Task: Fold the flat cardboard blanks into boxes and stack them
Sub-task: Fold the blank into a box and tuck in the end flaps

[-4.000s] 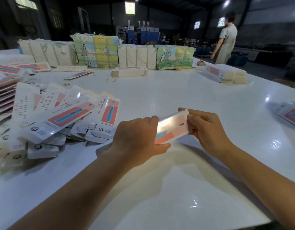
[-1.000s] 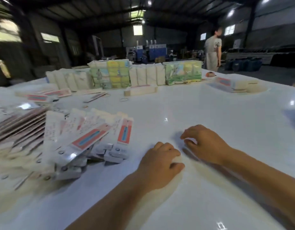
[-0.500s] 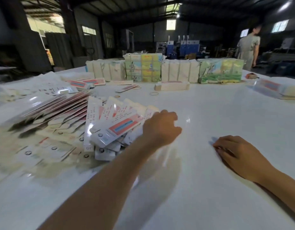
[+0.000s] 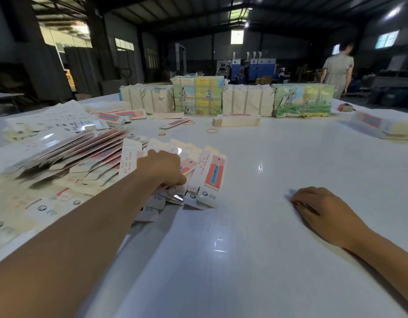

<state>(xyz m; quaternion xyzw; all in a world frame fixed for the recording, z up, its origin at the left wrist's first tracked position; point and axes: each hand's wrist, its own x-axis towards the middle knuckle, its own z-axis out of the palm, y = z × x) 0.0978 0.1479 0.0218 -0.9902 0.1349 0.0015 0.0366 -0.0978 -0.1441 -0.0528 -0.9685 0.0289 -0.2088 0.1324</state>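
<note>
While our right hand (image 4: 322, 210) rests with loosely curled, empty fingers near the tabletop's (image 4: 278, 171) right side, our left hand (image 4: 162, 167) lies on the fanned blanks (image 4: 209, 175) at the left edge, fingers hidden, their long axes pointing away.

Dim warehouse hall under a dark roof (image 4: 198, 17) with small ceiling lamps (image 4: 393, 12). Bright windows (image 4: 65, 36) at left, smaller ones (image 4: 387, 39) at right. Glossy white table (image 4: 255, 237) up front, blue machines (image 4: 253, 65) along the far wall.
</note>
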